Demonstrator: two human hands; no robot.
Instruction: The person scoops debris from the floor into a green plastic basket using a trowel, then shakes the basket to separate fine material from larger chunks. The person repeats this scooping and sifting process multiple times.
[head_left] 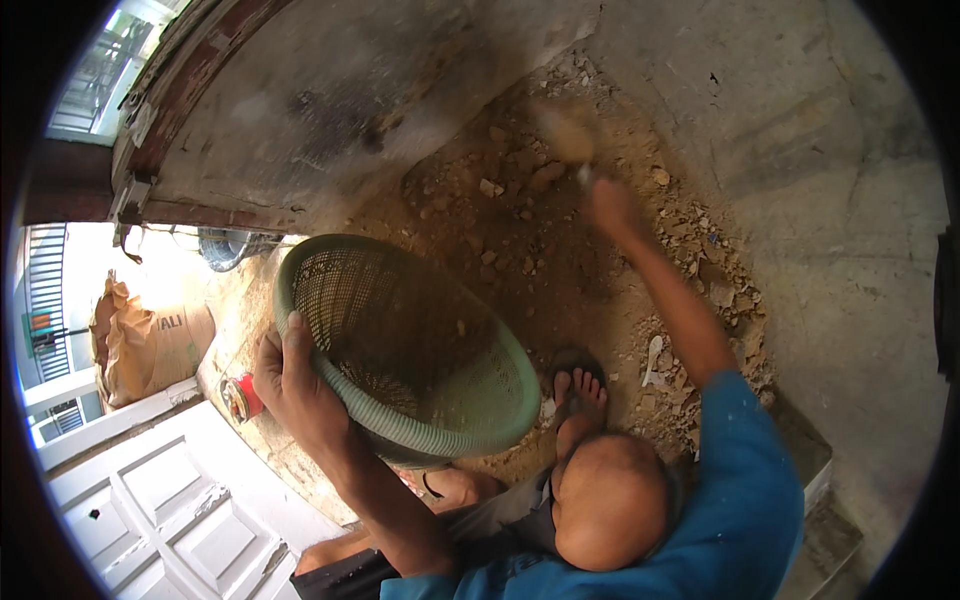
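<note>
My left hand (290, 375) grips the thick ribbed rim of a green mesh plastic basket (515, 395), thumb over the edge. The basket is tilted, its mouth turned toward the rubble. Its meshed inside shows, dusty and mostly in shadow. My right hand (614, 212), smeared by motion, is closed on the handle of what looks like a trowel (568, 138). The blade is blurred and lies over loose dirt and rubble (490, 215) beside the wall. Broken plaster chips (700, 290) lie along the right side of the dirt patch.
Bare concrete walls (840, 180) meet behind the rubble. My sandalled foot (582, 390) stands in the dirt near the basket. To the left are a white panelled door (185, 505), a red can (242, 397) and a brown sack (160, 345). A pale spoon-shaped piece (653, 358) lies among the chips.
</note>
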